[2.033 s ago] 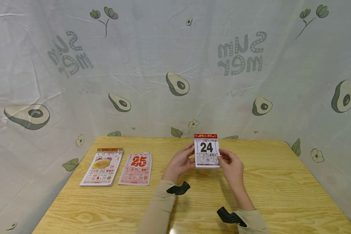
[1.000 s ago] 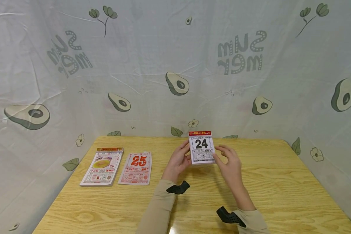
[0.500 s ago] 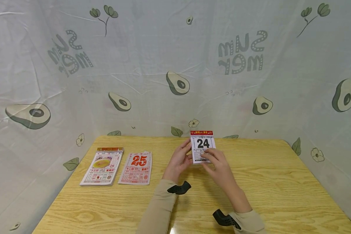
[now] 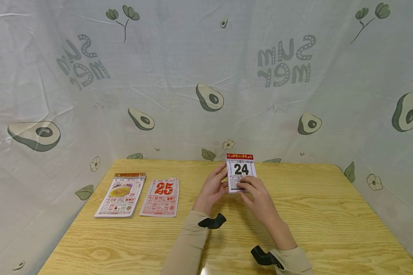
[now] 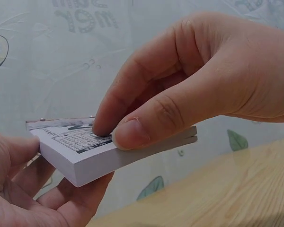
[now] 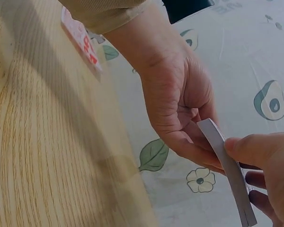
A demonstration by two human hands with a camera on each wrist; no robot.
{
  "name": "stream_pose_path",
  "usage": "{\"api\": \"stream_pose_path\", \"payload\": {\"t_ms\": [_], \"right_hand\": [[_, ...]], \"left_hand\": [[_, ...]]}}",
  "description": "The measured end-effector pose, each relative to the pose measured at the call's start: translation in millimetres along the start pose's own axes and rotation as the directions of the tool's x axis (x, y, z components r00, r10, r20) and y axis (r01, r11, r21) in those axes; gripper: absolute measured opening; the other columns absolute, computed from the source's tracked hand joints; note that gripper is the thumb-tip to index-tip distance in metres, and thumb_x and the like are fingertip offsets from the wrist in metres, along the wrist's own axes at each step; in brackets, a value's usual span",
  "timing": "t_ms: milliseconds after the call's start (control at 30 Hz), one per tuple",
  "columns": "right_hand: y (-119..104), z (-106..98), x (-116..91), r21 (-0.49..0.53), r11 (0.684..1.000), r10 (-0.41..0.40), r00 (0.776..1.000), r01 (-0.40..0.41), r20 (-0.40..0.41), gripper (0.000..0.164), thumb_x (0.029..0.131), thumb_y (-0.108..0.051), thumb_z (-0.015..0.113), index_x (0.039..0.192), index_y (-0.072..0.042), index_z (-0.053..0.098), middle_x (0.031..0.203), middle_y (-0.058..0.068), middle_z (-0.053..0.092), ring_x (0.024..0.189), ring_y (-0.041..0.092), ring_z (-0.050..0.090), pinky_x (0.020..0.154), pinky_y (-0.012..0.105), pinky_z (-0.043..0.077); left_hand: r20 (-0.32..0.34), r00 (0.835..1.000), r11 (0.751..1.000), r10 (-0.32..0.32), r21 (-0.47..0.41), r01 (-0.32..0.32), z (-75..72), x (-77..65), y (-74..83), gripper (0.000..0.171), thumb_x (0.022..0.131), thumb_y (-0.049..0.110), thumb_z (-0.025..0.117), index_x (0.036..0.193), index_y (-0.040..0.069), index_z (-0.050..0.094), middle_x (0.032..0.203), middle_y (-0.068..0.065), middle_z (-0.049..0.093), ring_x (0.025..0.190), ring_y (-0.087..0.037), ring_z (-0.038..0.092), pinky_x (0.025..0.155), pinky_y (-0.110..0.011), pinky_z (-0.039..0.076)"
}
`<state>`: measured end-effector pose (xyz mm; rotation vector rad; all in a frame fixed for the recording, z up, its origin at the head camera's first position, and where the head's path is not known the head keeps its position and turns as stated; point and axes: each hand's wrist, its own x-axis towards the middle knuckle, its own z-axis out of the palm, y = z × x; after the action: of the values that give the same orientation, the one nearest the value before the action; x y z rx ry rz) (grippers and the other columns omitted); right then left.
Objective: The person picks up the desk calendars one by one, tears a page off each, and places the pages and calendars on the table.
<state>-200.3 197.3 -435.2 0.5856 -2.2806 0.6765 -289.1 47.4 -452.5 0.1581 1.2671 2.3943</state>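
Note:
My left hand (image 4: pixel 211 190) holds a tear-off calendar (image 4: pixel 241 169) above the table, tilted up, with a red header and a large black 24. In the left wrist view its thumb lies at the pad's side and its fingers reach underneath. The right hand (image 4: pixel 260 199) pinches at the lower front edge of the calendar pad (image 5: pixel 61 158), thumb on the edge and fingertip on the printed page. Part of the page is hidden by those fingers. Seen edge-on in the right wrist view, the calendar pad (image 6: pixel 229 165) sits between both hands.
Left on the wooden table (image 4: pixel 313 221) lies a loose calendar sheet (image 4: pixel 161 199) with a red 25. Beside it is a thicker calendar pad (image 4: pixel 120 194) with a food picture and a 26. A pale curtain (image 4: pixel 179 68) printed with avocados surrounds the table.
The calendar has shifted slightly left and up. My right hand has gone from the calendar's right edge to its lower front. Both things on the left have stayed put.

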Motion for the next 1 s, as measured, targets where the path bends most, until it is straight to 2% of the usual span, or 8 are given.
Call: {"api": "stream_pose_path", "payload": {"t_ms": [500, 1000], "right_hand": [[2.2, -0.7, 0.0, 0.005, 1.0, -0.008, 1.0, 0.008, -0.005, 0.024, 0.072, -0.001, 0.083, 0.094, -0.003, 0.074, 0.106, 0.01, 0.067, 0.103, 0.027, 0.059, 0.088, 0.04, 0.053], [1.2, -2.5, 1.3, 0.006, 1.0, -0.004, 1.0, 0.004, 0.004, 0.019, 0.075, -0.003, 0.081, 0.093, -0.004, 0.074, 0.105, 0.01, 0.067, 0.102, 0.027, 0.06, 0.087, 0.041, 0.053]], "left_hand": [[-0.009, 1.0, 1.0, -0.006, -0.013, 0.006, 1.5, -0.9, -0.8, 0.044, 0.106, 0.018, 0.04, 0.149, 0.017, 0.039, 0.108, 0.002, 0.063, 0.077, -0.013, 0.069, 0.069, -0.032, 0.056], [-0.007, 1.0, 0.999, -0.011, -0.033, 0.011, 1.5, -1.2, -0.9, 0.043, 0.106, 0.019, 0.041, 0.149, 0.018, 0.04, 0.111, 0.0, 0.061, 0.076, -0.013, 0.069, 0.068, -0.031, 0.056]]}}
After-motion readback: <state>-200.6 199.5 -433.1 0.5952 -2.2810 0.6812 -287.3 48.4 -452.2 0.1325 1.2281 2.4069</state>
